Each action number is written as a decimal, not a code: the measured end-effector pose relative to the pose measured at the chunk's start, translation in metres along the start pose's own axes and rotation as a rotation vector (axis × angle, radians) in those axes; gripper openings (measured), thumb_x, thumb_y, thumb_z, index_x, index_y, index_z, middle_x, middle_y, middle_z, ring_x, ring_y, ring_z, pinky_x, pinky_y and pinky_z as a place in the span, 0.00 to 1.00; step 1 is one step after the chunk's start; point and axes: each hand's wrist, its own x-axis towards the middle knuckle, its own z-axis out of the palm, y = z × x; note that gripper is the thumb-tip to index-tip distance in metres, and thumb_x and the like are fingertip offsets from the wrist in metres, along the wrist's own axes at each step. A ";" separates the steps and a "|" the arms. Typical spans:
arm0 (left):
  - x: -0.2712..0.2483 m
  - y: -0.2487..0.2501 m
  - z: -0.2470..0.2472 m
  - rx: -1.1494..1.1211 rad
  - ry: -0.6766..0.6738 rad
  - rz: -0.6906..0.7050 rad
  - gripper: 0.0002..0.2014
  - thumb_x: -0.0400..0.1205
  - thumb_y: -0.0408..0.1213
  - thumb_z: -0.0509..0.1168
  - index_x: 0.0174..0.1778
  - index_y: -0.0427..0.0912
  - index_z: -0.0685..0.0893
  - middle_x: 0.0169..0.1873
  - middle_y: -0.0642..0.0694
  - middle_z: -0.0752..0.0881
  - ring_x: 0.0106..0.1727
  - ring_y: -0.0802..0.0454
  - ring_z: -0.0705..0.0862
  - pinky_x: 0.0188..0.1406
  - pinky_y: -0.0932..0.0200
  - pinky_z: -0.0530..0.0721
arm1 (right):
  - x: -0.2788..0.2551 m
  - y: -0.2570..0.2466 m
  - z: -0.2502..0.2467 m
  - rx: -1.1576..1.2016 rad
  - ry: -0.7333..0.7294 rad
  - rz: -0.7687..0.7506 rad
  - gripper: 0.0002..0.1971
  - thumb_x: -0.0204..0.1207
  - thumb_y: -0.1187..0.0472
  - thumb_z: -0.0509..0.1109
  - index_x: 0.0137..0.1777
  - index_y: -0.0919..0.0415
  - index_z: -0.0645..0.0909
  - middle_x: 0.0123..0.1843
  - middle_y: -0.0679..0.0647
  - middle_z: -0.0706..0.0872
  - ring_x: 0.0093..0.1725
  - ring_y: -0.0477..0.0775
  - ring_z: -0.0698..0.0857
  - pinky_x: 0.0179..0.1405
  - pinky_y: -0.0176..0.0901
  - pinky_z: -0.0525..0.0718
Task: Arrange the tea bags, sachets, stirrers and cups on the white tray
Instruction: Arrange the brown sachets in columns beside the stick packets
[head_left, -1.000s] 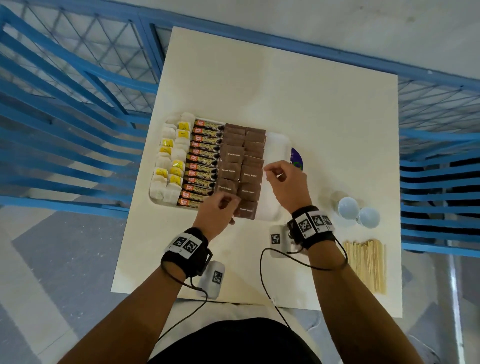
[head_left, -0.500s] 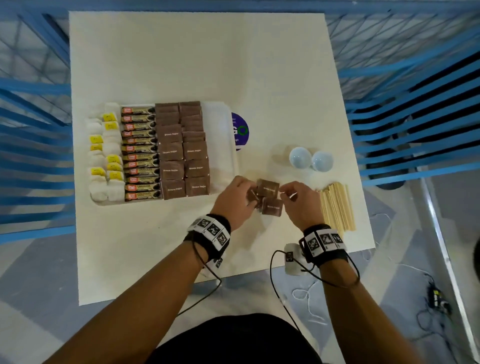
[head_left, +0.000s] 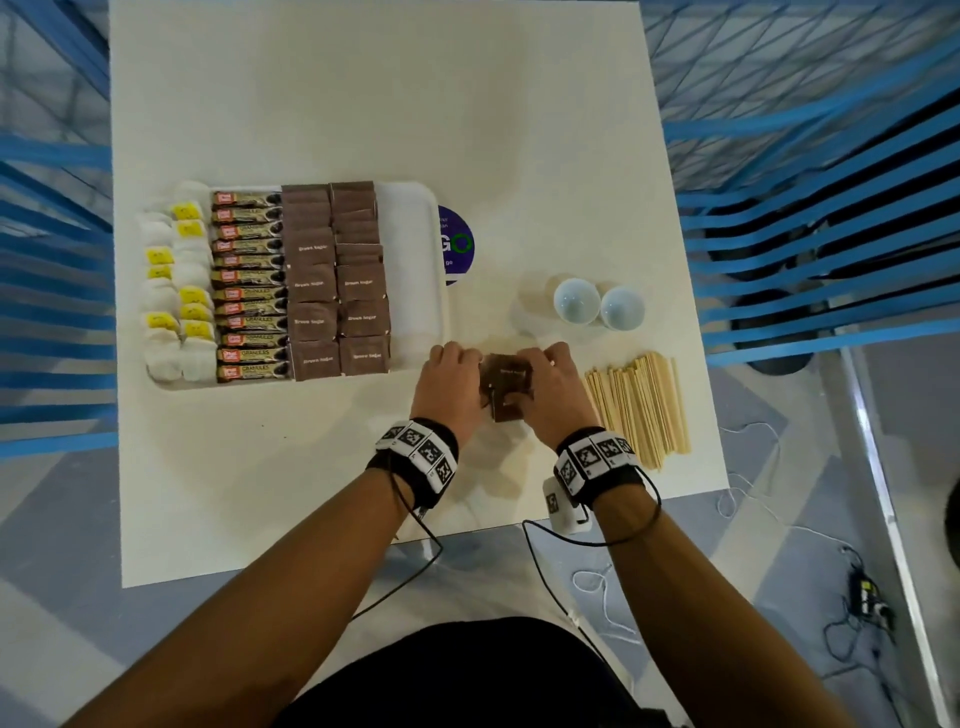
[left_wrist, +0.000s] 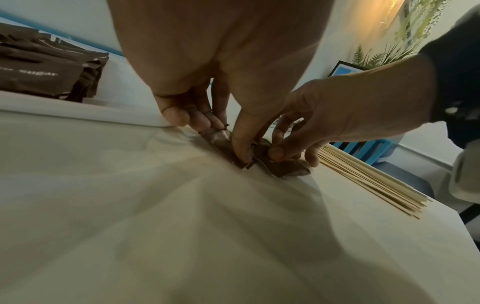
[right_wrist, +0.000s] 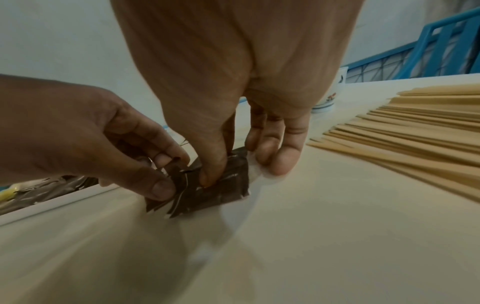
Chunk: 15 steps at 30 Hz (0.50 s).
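Brown sugar sachets (head_left: 506, 387), a small loose cluster, lying on the table (head_left: 363, 104) between both hands, just off the near right corner of the white tray (head_left: 410, 270). Left hand (head_left: 448, 383) pinching the cluster's left edge, thumb (left_wrist: 242, 144) and fingertips curled onto the packets. Right hand (head_left: 555, 388) gripping the right edge, thumb (right_wrist: 213, 164) pressing the top sachet, fingers down on the tabletop just beyond. Hands close together, nearly touching over the packets. Stirrers (head_left: 639, 410) in a flat pile just right of the right hand. Two cups (head_left: 597, 302) beyond the right hand, side by side. Left of the left hand, on the tray: rows of brown sachets (head_left: 335, 280), coffee sticks (head_left: 249, 286), tea bags (head_left: 174, 280).
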 end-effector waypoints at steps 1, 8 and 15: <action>-0.001 0.001 0.000 0.012 0.008 -0.013 0.20 0.79 0.38 0.74 0.67 0.41 0.82 0.61 0.40 0.80 0.63 0.41 0.76 0.65 0.50 0.78 | 0.001 0.002 -0.001 -0.014 0.010 -0.016 0.25 0.71 0.69 0.78 0.67 0.58 0.78 0.67 0.56 0.70 0.63 0.61 0.79 0.67 0.54 0.84; -0.012 0.002 0.002 0.039 0.066 -0.070 0.12 0.80 0.34 0.71 0.59 0.47 0.82 0.56 0.46 0.85 0.59 0.42 0.78 0.58 0.51 0.76 | 0.009 0.002 -0.007 -0.086 -0.037 -0.171 0.32 0.70 0.67 0.79 0.74 0.58 0.73 0.72 0.53 0.73 0.64 0.58 0.73 0.69 0.54 0.79; -0.020 -0.002 0.003 -0.245 0.017 -0.210 0.10 0.85 0.38 0.68 0.61 0.42 0.84 0.57 0.44 0.82 0.54 0.42 0.84 0.55 0.49 0.82 | 0.017 0.002 -0.008 -0.052 -0.164 -0.097 0.25 0.74 0.62 0.79 0.68 0.62 0.75 0.67 0.57 0.73 0.64 0.57 0.72 0.69 0.50 0.76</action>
